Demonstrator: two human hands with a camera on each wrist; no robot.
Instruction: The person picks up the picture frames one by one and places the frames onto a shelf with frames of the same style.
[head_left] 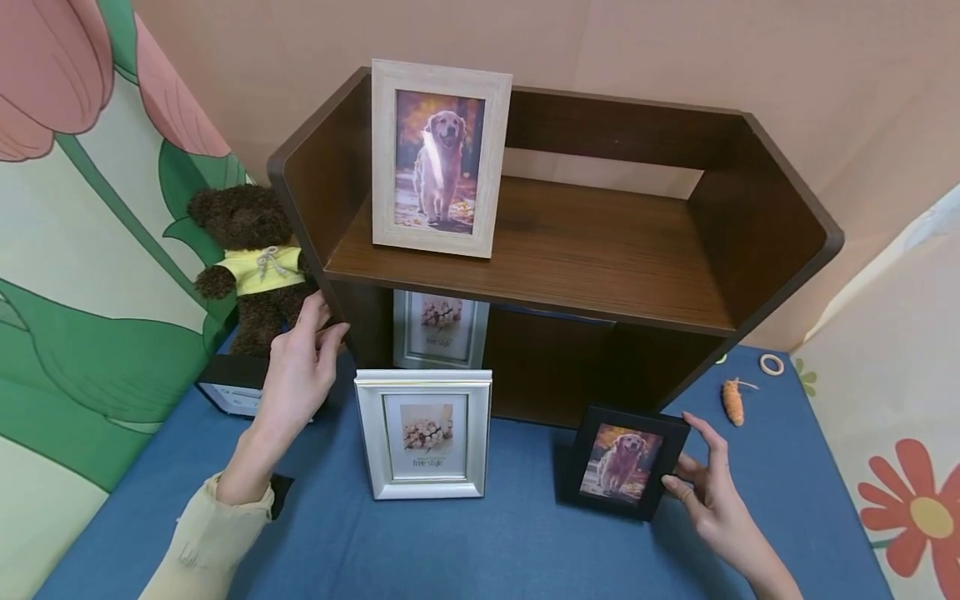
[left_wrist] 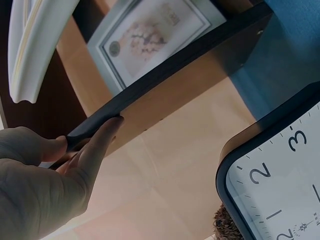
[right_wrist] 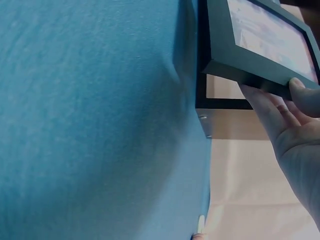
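Observation:
With thumb and fingers on either side, my left hand (head_left: 298, 360) grips the front edge of the left side panel of a dark brown wooden shelf (head_left: 600, 242); the left wrist view shows this close up. My right hand (head_left: 712, 492) holds a small black photo frame (head_left: 621, 461) by its right edge, the dog picture facing up and forward. It tilts just above the blue cloth in the right wrist view. A silver photo frame (head_left: 423, 437) with a flower print stands before the shelf. On top is a pale wooden photo frame (head_left: 442, 158) with a dog picture.
Inside the lower compartment stands another silver frame (head_left: 441, 329). Left of the shelf, a brown teddy bear (head_left: 258, 262) in a yellow shirt sits by a black-rimmed clock (head_left: 236, 398). An orange carrot toy (head_left: 732, 402) and a wooden ring (head_left: 771, 364) lie to the right on blue cloth (head_left: 525, 542).

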